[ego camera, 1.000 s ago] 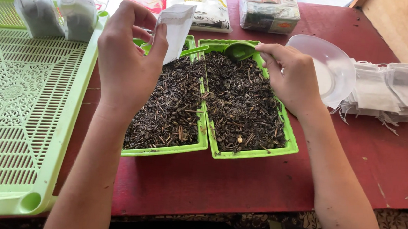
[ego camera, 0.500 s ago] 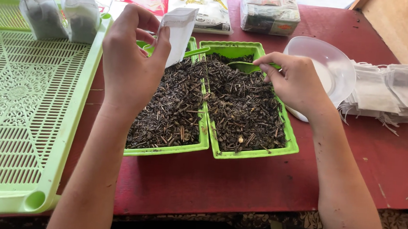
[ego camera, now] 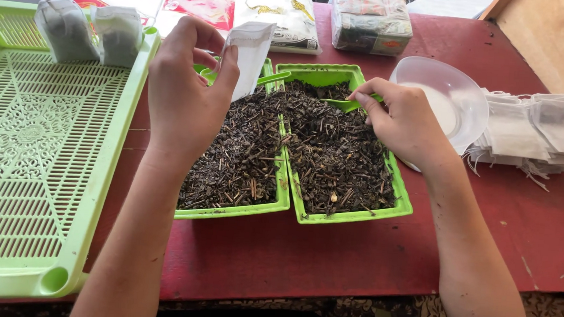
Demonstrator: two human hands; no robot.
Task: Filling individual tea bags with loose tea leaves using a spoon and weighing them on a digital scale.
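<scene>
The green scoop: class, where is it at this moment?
In the head view, the green scoop is in the right hand, dug into the loose tea of the right-hand green tray.

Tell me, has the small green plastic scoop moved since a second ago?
Yes. The small green plastic scoop has dropped from the right green tray's far rim down into the dried leaves.

Two green trays of dried leaves [ego camera: 238, 155] [ego camera: 340, 149], two filled bags [ego camera: 64, 27] [ego camera: 119, 31], one clear bowl [ego camera: 444, 101].

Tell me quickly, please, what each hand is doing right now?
Left hand: closed on an empty white tea bag.
Right hand: closed on a green scoop dipped in the loose tea.
</scene>
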